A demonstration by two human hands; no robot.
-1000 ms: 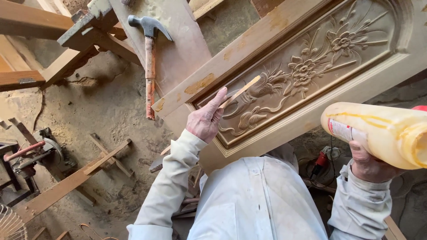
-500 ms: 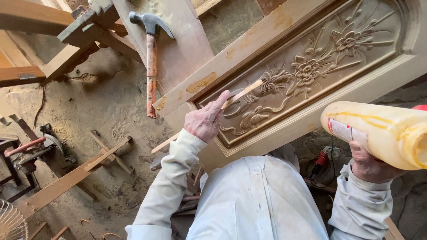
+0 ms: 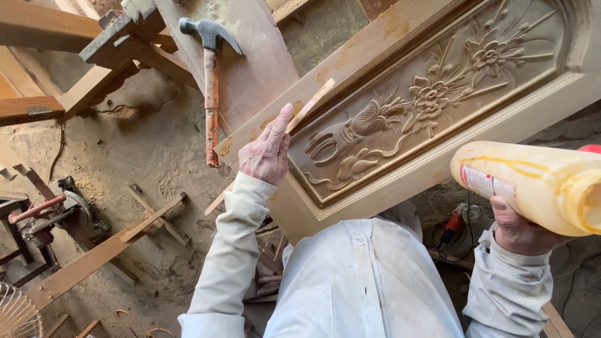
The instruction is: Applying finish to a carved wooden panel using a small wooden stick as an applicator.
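My left hand (image 3: 268,152) grips a thin wooden stick (image 3: 311,104) and holds it against the upper frame rail of a carved wooden door panel (image 3: 432,100) with flower reliefs. The stick's tip points up and to the right along the rail. My right hand (image 3: 516,228) is at the right edge, holding up a large yellowish plastic glue bottle (image 3: 538,181) with a red cap, tilted and streaked with glue. The bottle is clear of the panel. I wear a white long-sleeved shirt.
A claw hammer (image 3: 211,81) with a worn reddish handle lies on a board at upper centre. Wooden beams (image 3: 37,106) and offcuts (image 3: 94,256) lie on the dusty floor at left, beside a power tool (image 3: 59,209). A red tool (image 3: 452,225) lies under the panel.
My left hand and the stick have slid slightly along the panel's frame rail. The view has shifted a little. The bottle in my right hand stays where it was.
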